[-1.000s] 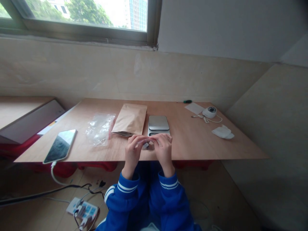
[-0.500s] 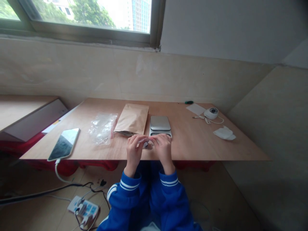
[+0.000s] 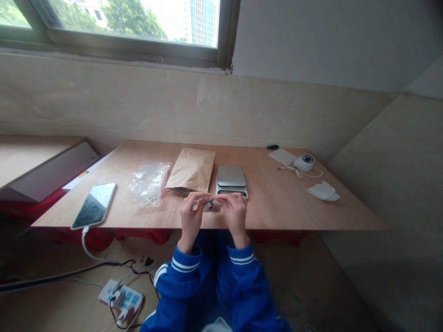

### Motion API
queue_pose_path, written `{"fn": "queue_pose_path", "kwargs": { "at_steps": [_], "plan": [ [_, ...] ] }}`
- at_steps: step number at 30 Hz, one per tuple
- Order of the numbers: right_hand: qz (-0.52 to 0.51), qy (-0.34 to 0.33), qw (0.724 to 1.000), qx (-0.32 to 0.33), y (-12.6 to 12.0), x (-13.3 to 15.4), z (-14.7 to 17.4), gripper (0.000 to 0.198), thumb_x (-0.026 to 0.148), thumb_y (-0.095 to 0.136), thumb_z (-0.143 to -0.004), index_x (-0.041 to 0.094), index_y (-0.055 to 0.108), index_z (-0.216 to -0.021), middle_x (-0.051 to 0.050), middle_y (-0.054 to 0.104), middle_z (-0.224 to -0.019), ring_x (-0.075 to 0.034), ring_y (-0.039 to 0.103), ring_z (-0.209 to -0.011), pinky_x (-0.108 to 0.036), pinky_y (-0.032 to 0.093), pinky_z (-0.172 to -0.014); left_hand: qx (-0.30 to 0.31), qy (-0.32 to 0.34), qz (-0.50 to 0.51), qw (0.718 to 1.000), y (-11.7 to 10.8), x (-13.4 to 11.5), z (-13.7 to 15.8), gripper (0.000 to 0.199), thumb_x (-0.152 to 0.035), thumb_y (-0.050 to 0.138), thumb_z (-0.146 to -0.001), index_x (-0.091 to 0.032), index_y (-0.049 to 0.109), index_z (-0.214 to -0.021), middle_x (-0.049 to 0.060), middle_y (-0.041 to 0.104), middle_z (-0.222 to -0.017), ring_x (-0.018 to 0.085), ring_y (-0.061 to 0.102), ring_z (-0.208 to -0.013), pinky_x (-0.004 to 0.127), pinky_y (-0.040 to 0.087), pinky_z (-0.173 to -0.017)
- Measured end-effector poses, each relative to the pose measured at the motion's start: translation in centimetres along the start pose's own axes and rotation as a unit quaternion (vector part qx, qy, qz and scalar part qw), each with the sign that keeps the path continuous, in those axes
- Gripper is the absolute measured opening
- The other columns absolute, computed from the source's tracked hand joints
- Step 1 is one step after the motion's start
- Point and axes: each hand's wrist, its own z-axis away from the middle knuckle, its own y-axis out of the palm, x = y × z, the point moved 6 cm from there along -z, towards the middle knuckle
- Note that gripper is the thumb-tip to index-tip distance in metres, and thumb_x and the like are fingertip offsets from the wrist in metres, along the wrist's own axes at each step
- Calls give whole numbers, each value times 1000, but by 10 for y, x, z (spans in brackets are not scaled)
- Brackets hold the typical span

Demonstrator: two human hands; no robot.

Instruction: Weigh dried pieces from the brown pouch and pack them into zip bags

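Near the table's front edge, my left hand (image 3: 191,214) and my right hand (image 3: 235,213) face each other, thumbs and fingers pinched. Between them is a small clear plastic bag (image 3: 208,204) with something small and dark in or behind it, too small to make out. My left fingers are closed on the bag's upper edge. What my right fingertips pinch, if anything, is hard to see. Just beyond my right hand stands a kitchen scale (image 3: 231,176) with a silver plate. A brown paper pouch (image 3: 192,168) lies beyond my left hand, its mouth towards me.
Clear plastic bags (image 3: 148,184) lie left of the pouch, beside a phone (image 3: 94,205) on a charging cable. At the right are a white camera-like device (image 3: 304,162) with a cable, crumpled white paper (image 3: 323,191) and a green-handled screwdriver (image 3: 272,147). A power strip (image 3: 121,299) lies on the floor.
My fingertips have drawn slightly apart, and more of the small plastic bag and the dark thing shows between them. The items on the table have stayed in place.
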Motion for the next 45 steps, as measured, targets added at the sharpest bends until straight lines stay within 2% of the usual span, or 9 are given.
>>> {"fn": "queue_pose_path", "kwargs": {
  "at_steps": [5, 11, 17, 24, 27, 32, 37, 40, 45],
  "plan": [
    [-3, 1, 1000, 26, 5, -3, 0, 12, 29, 64, -87, 26, 72, -80, 1, 72, -78, -18, 58, -76, -33, 36, -81, -12, -24, 16, 999, -3, 6, 1, 14, -30, 54, -89, -21, 66, -90, 2, 67, -87, 17, 63, -86, 29, 49, -78],
    [7, -2, 999, 43, 7, -9, 2, 14, 21, 62, -88, 25, 72, -80, 1, 71, -75, -17, 59, -75, -32, 38, -81, -23, -34, 21, 999, -9, 10, 0, 15, -31, 55, -88, -20, 65, -89, 3, 68, -86, 17, 64, -84, 29, 51, -76],
    [12, 13, 1000, 4, -1, -12, 4, 24, 9, 58, -87, 22, 70, -72, 0, 71, -75, -18, 62, -79, -34, 37, -84, 4, -46, 43, 998, -6, 10, 1, 14, -31, 57, -88, -20, 65, -89, 3, 68, -87, 17, 65, -85, 29, 51, -78],
    [16, 24, 999, 31, -5, -21, 3, 15, 27, 59, -90, 27, 74, -89, -2, 71, -81, -19, 61, -83, -35, 39, -84, -5, -74, 82, 994, -3, 10, 0, 17, -33, 55, -89, -19, 66, -90, 3, 68, -87, 16, 63, -85, 27, 48, -77],
    [-2, 18, 998, 57, -6, -26, 3, 18, 29, 58, -90, 26, 74, -83, -2, 72, -77, -19, 61, -78, -35, 40, -81, -18, -100, 106, 989, -4, 13, 1, 19, -36, 56, -88, -19, 66, -90, 3, 68, -87, 16, 63, -83, 26, 48, -74],
    [-25, 23, 999, 32, -15, -28, 2, 27, 24, 53, -93, 24, 74, -75, -2, 74, -76, -19, 63, -74, -36, 43, -81, -37, -139, 168, 975, 2, 14, 2, 27, -42, 56, -87, -18, 67, -85, 3, 67, -79, 16, 62, -75, 26, 48, -72],
    [-81, 41, 995, 48, -19, -31, -4, 18, 32, 59, -89, 25, 75, -88, -3, 75, -85, -20, 65, -80, -35, 46, -80, -78, -154, 207, 963, 5, 15, -2, 31, -45, 55, -87, -18, 67, -82, 2, 65, -74, 15, 60, -71, 26, 47, -70],
    [-147, 70, 984, 72, -21, -39, -10, 22, 36, 57, -89, 24, 75, -85, -4, 75, -86, -21, 66, -84, -34, 50, -79, -108, -161, 226, 955, 1, 19, -7, 31, -46, 55, -86, -18, 66, -81, 2, 65, -72, 14, 60, -70, 26, 48, -70],
    [-186, 105, 973, 93, -27, -52, -24, 25, 41, 58, -88, 23, 76, -83, -5, 76, -89, -24, 68, -88, -37, 52, -83, -77, -190, 298, 932, 8, 27, -16, 32, -46, 57, -84, -16, 64, -75, 3, 67, -70, 14, 63, -68, 26, 48, -71]
  ]
}}
